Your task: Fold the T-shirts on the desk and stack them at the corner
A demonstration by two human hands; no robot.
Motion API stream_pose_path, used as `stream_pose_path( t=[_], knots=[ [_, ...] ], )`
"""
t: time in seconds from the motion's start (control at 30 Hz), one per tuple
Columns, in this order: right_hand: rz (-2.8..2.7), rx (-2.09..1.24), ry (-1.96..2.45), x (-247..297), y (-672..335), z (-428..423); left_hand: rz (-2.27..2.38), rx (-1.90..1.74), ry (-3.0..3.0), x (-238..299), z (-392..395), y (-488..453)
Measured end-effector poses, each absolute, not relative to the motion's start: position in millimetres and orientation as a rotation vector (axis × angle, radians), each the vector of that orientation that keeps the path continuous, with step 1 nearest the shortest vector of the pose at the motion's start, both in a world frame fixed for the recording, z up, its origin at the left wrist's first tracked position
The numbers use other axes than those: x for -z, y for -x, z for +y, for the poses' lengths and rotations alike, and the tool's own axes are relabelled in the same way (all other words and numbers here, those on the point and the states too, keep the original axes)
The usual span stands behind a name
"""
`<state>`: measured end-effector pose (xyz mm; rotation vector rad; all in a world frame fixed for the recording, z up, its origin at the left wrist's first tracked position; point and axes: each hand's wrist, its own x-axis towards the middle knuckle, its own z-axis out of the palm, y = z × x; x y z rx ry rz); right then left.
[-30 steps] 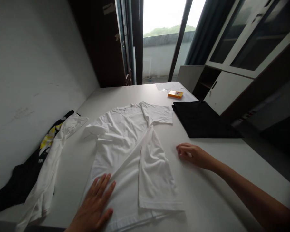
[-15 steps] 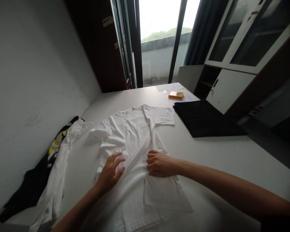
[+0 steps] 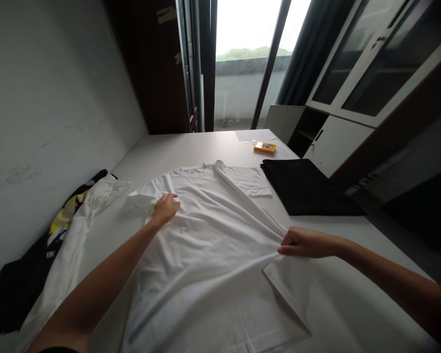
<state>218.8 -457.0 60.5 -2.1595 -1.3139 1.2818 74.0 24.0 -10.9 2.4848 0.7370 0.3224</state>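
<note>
The right hand pinches the white T-shirt at its 3 o'clock. The left hand, at 10, hides its grip. Even tension should smooth best.

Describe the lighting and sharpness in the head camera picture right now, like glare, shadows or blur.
In the head view, daylight through the window is blown out to white; in the head view, the white shirt shows soft fold shadows, gripped by the right hand; also in the head view, the far right edge is dark and blurred.
</note>
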Motion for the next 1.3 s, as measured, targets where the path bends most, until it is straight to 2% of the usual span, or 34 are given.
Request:
stream_pose_path(
  t=[0.13, 0.2, 0.27, 0.37, 0.43, 0.53, 0.77, 1.03, 1.3],
  knots=[
    [-1.325, -1.842, 1.93, -61, -210, -449, 0.941, -0.229, -2.586, 19, 50, -87],
    [-1.33, -2.017, 1.815, -65, -210, -435, 0.983, -0.198, -2.638, 20, 59, -91],
    [-1.392, -1.813, 1.868, -68, -220, -412, 0.943, -0.175, -2.702, 22, 62, -99],
    [-1.517, -0.9, 2.168, -62, -254, -361, 0.773, -0.134, -2.784, 28, 55, -116],
    [-1.509, -0.416, 2.274, -47, -288, -324, 0.704, -0.109, -2.809, 34, 50, -130],
    [-1.396, -0.084, 2.358, -15, -339, -273, 0.753, -0.065, -2.828, 42, 53, -150],
    [-1.262, -0.11, 2.525, 38, -405, -202, 0.814, 0.009, -2.841, 44, 108, -184],
    [-1.119, -0.096, 2.741, 49, -450, -200, 0.786, 0.072, -2.893, 42, 163, -218],
    [-1.089, -0.069, 2.76, 54, -466, -194, 0.702, -0.033, -2.926, 23, 157, -235]
  ],
)
